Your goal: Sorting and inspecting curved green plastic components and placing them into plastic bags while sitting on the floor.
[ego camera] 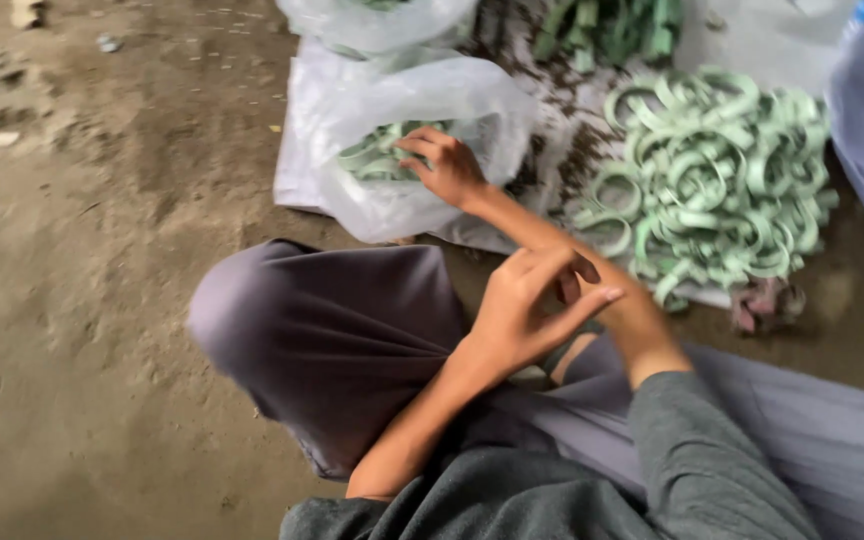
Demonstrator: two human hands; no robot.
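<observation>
Pale green rings (717,180) of smooth, matt plastic were heaped on a thin white plastic sheet (297,170), more were held in a glossy, translucent plastic bag (422,100) touched by the right hand (447,165), and rough, dusty earth floor (82,250) was seen beside soft grey cloth trousers (332,330).

- right hand (447,165) reaches across into open clear plastic bag (472,100), fingers on pale green rings (372,155) inside
- left hand (532,300) raised above knee (322,320), fingers spread, holding nothing visible
- loose ring pile (722,180) on sheet, dirt floor (82,250)
</observation>
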